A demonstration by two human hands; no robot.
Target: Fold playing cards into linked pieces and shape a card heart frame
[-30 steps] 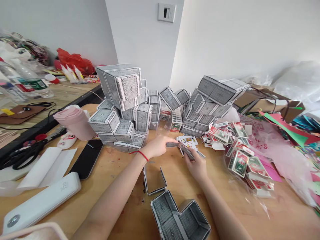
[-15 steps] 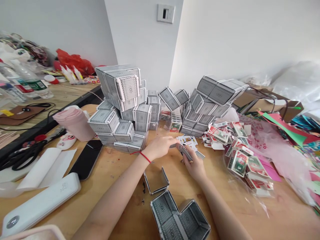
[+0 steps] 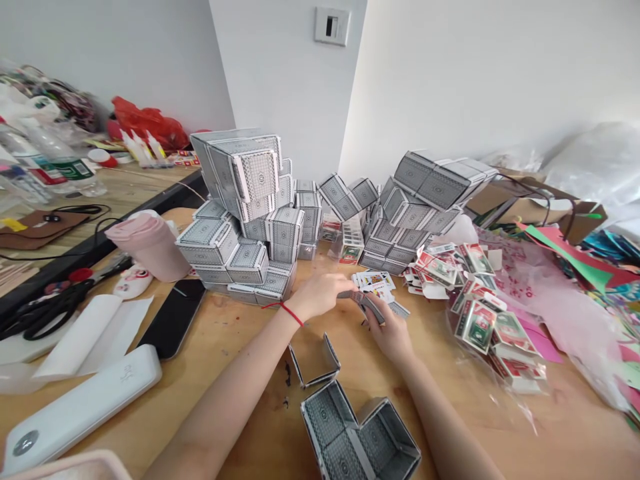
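Grey-backed playing cards (image 3: 373, 309) are held between my two hands above the middle of the table. My left hand (image 3: 323, 294), with a red string at the wrist, is closed on their left end. My right hand (image 3: 391, 331) grips the right end between thumb and fingers. Just beyond lie loose face-up playing cards (image 3: 377, 283). Nearer me stands a small three-sided frame of folded cards (image 3: 315, 380), touching an open structure of joined card boxes (image 3: 345, 433).
Stacked card blocks rise at the back left (image 3: 240, 253) and back right (image 3: 410, 213). Red-and-white card packs (image 3: 477, 327) lie in a heap on the right. At left are a phone (image 3: 173, 320), a white power bank (image 3: 83, 413), a pink cup (image 3: 150, 247) and black scissors (image 3: 45, 313).
The cards between my hands have tilted and shifted slightly, and my fingers have moved a little. Everything else stays in place.
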